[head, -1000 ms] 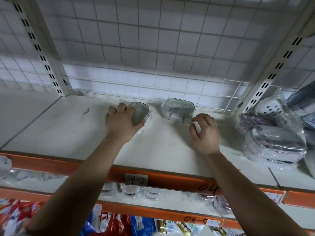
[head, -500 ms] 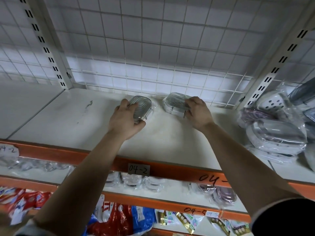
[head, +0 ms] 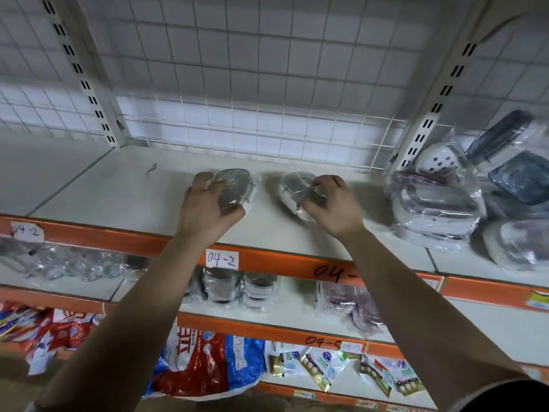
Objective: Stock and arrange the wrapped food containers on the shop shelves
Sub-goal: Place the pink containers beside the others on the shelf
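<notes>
While both sit mid-frame on upper shelf [head: 118, 188], left hand [head: 208, 209] clasps tilted oval container [head: 234, 185], right hand [head: 329, 203] pinches second container [head: 292, 188]. Risk: slick wrap slips, tilted one topples toward orange lip [head: 267, 257].

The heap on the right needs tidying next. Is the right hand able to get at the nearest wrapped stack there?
Probably yes, once freed: the right hand grips a wrapped container, and only bare shelf lies between it and the wrapped stack.

Dim, cool light leaves my shelf [head: 142, 200] grey; glare streaks the plastic wrapping [head: 456, 157] at right, uprights [head: 86, 84] bow, corners blur.
</notes>
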`<action>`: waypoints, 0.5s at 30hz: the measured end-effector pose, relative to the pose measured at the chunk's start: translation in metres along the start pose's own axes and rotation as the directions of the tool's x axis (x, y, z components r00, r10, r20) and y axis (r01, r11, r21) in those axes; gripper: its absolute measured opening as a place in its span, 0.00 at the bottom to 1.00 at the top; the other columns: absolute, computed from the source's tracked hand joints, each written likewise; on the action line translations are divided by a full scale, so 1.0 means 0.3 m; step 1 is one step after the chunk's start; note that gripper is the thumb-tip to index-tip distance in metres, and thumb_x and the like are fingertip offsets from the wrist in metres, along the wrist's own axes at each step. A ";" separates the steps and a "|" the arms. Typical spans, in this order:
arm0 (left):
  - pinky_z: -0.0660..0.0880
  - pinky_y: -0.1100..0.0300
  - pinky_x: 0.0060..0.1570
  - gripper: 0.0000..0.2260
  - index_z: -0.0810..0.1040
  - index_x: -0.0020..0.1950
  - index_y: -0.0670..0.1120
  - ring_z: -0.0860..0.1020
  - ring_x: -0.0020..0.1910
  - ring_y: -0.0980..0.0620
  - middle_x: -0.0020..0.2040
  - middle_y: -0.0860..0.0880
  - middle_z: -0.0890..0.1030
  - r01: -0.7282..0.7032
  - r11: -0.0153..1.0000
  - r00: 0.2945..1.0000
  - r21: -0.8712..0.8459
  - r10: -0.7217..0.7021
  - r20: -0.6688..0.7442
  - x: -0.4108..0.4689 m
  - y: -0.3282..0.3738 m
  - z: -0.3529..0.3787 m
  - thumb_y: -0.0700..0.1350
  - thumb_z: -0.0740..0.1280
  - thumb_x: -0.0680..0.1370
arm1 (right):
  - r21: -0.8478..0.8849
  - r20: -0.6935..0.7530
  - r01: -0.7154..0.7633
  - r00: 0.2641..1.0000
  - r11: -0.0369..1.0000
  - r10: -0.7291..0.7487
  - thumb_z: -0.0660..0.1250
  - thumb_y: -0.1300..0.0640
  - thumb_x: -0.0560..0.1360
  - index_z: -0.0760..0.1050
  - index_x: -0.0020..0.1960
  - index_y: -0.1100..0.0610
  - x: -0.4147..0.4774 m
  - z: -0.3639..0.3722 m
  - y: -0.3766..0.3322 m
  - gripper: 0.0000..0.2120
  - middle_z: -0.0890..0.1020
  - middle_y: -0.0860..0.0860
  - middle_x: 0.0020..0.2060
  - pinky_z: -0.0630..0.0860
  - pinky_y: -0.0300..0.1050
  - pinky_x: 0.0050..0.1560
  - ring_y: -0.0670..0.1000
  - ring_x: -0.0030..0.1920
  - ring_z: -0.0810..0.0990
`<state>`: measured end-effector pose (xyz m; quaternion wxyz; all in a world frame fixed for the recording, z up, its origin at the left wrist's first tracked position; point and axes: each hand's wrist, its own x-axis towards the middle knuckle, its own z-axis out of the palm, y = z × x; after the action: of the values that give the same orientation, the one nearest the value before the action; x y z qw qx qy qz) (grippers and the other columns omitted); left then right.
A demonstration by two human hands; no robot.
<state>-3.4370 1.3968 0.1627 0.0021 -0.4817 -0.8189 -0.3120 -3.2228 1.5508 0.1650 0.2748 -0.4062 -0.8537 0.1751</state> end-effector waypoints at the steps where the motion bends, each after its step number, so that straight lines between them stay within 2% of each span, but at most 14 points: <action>1: 0.69 0.52 0.65 0.31 0.76 0.68 0.45 0.72 0.63 0.39 0.68 0.44 0.70 0.002 1.000 1.000 -0.008 -0.002 -0.017 -0.026 0.017 -0.004 0.58 0.68 0.68 | 0.004 -0.025 -0.005 1.000 1.000 0.005 0.69 0.45 0.71 0.75 0.59 0.51 -0.027 -0.018 -0.002 0.19 0.76 0.51 0.58 0.75 0.51 0.52 0.59 0.56 0.77; 3: 0.68 0.53 0.65 0.32 0.76 0.68 0.44 0.71 0.62 0.40 0.67 0.45 0.72 -0.015 1.000 0.999 -0.003 0.015 -0.041 -0.094 0.063 -0.007 0.59 0.65 0.67 | -0.005 -0.068 -0.013 0.998 1.000 0.013 0.69 0.44 0.72 0.77 0.60 0.51 -0.097 -0.064 0.005 0.19 0.77 0.52 0.58 0.76 0.50 0.52 0.59 0.56 0.78; 10: 0.68 0.50 0.64 0.33 0.74 0.70 0.43 0.68 0.65 0.39 0.68 0.44 0.71 -0.065 0.996 0.997 0.065 0.067 -0.026 -0.362 0.211 0.017 0.60 0.62 0.69 | -0.011 -0.128 0.001 0.992 1.000 -0.002 0.70 0.40 0.72 0.79 0.59 0.50 -0.406 -0.195 0.063 0.21 0.78 0.50 0.59 0.77 0.50 0.54 0.56 0.58 0.78; 15: 0.67 0.49 0.63 0.35 0.75 0.68 0.43 0.70 0.64 0.39 0.68 0.43 0.72 -0.093 0.990 0.993 0.108 0.100 -0.065 -0.548 0.279 0.029 0.62 0.59 0.68 | -0.048 -0.179 0.075 0.980 0.996 -0.082 0.73 0.44 0.71 0.80 0.57 0.54 -0.603 -0.250 0.100 0.19 0.78 0.54 0.57 0.71 0.51 0.57 0.60 0.53 0.77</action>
<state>-3.2803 1.3003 0.1483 0.0712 -0.5088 -0.8093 -0.2847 -3.0651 1.4317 0.1491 0.3494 -0.3919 -0.8440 0.1092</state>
